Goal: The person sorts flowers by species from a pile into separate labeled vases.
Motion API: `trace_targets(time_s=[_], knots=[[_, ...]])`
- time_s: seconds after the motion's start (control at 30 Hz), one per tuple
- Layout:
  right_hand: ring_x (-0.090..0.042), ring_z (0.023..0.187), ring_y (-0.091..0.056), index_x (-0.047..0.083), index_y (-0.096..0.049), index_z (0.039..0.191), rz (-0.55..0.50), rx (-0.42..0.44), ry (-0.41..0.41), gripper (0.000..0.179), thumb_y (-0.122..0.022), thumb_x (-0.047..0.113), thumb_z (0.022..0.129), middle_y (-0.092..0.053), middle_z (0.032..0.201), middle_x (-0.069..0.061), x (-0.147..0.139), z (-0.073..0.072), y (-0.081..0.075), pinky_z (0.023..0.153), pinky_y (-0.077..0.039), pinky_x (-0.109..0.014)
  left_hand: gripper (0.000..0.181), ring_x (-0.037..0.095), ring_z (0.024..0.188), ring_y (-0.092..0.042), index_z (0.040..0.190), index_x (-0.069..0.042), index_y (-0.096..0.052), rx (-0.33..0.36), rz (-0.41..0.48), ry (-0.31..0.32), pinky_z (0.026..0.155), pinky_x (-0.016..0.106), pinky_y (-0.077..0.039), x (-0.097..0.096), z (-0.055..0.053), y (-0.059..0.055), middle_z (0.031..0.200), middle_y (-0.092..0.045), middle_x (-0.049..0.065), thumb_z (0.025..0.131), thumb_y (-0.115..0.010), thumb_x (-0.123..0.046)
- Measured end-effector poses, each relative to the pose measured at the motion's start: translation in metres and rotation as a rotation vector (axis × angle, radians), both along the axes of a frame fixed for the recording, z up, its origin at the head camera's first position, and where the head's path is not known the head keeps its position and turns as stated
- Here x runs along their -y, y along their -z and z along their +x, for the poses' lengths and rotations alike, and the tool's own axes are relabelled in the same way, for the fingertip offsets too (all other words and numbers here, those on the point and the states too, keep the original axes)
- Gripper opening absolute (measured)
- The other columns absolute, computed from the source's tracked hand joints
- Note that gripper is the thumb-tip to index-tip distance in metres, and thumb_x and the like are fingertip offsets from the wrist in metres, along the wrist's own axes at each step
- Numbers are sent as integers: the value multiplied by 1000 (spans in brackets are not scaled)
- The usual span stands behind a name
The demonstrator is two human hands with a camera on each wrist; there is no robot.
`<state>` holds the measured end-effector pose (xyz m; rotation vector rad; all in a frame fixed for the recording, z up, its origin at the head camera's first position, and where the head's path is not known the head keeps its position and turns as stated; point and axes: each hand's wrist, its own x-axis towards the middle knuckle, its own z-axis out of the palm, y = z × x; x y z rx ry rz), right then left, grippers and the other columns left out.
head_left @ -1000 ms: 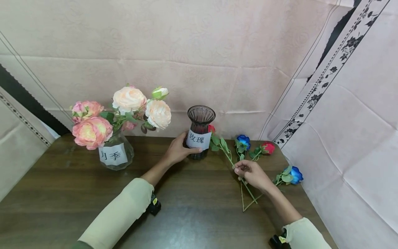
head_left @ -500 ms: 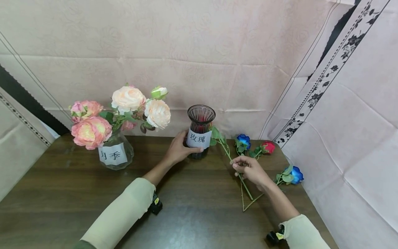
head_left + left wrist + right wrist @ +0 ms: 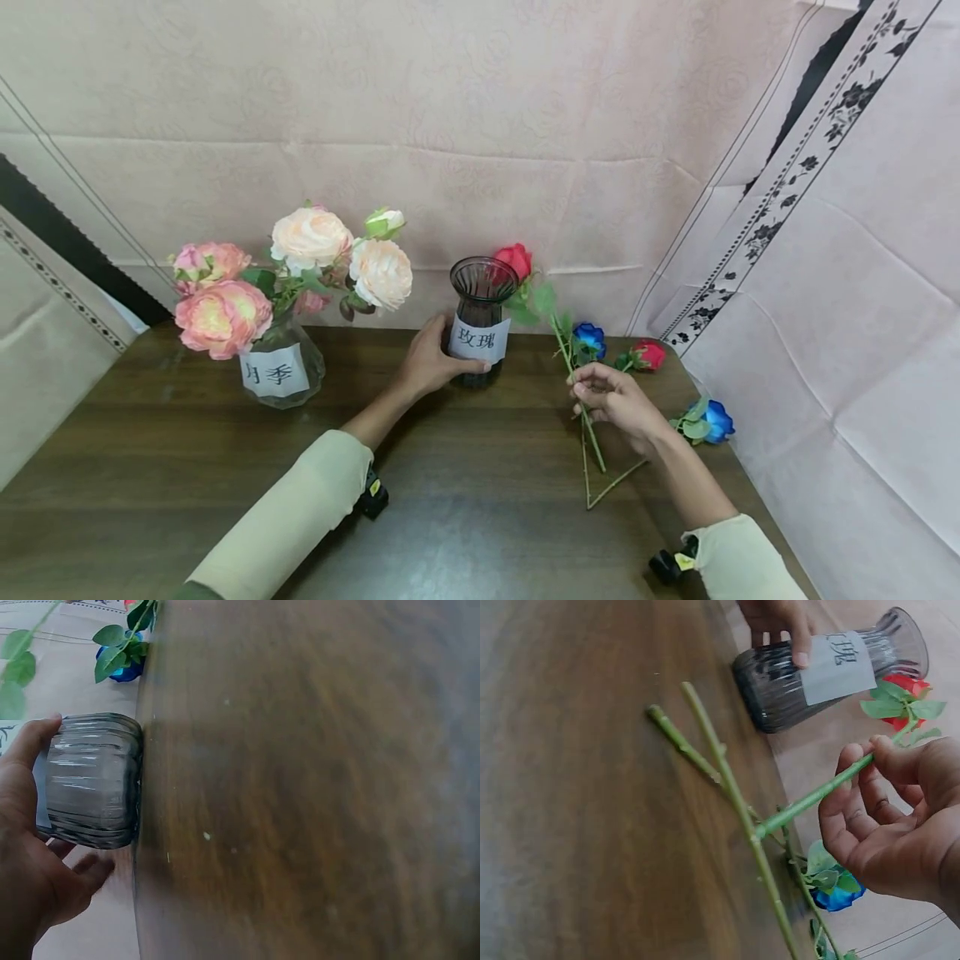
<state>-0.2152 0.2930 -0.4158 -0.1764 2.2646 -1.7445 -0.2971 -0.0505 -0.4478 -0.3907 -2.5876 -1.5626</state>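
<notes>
My left hand (image 3: 433, 360) grips a dark ribbed glass vase (image 3: 480, 312) with a white paper label, thumb across the front. The vase stands upright near the table's back edge. In my right hand (image 3: 618, 406), thumb and fingers pinch the green stem (image 3: 810, 796) of an artificial red rose (image 3: 515, 259). The rose leans up and left, its bloom beside the vase's rim in the head view. Its lower stem end hangs close over the other stems. In the left wrist view, the vase's lower body (image 3: 90, 780) shows, with the fingers behind it.
A blue rose (image 3: 589, 340), a second red rose (image 3: 648, 356) and another blue rose (image 3: 717, 422) lie on the table's right side, stems crossing. A clear glass vase (image 3: 311, 379) of pink and cream flowers (image 3: 311, 237) stands at the left. Cloth (image 3: 480, 125) hangs behind the table.
The red rose's bloom has risen from behind the vase to rim height, and my right hand has shifted slightly up. My left hand stays on the vase.
</notes>
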Motion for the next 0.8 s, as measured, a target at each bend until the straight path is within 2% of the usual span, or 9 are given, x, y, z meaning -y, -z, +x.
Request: trace_targets(time_s=[0.2,0.37,0.53,0.67,0.8], knots=[[-13,96,-74,13,-65,126,-128,-44,15,10,-61,14,117,-72,114,3,-2,-1,-6,84,-62,-30,90,35,132,-66,148,-8,-56,-10,-22,7,116,55,-58,0,0,0,142,-65,15,78,-105,-37],[-13,98,-75,15,-65,124,-240,-98,36,7,-61,17,118,-73,112,4,1,-2,-3,84,-65,-30,91,36,133,-67,151,-8,-53,-1,-14,25,116,55,-58,0,0,-1,144,-64,15,80,-104,-35],[-12,98,-78,15,-62,121,-381,-163,67,5,-59,13,118,-78,108,6,9,-6,4,84,-68,-30,96,37,135,-69,157,-9,-48,32,-10,40,117,56,-58,-1,1,-1,148,-67,16,83,-102,-36],[-12,98,-80,14,-63,121,-480,-218,114,7,-59,9,117,-82,106,5,18,-10,8,85,-69,-31,98,38,135,-70,159,-9,-46,44,-17,35,117,56,-58,-1,2,-2,149,-68,16,83,-102,-36],[-13,97,-81,11,-64,120,-568,-263,224,5,-62,9,116,-83,105,2,28,-12,11,86,-69,-30,101,38,136,-69,161,-8,-46,45,-33,34,118,56,-57,0,2,-2,150,-68,17,83,-102,-38]])
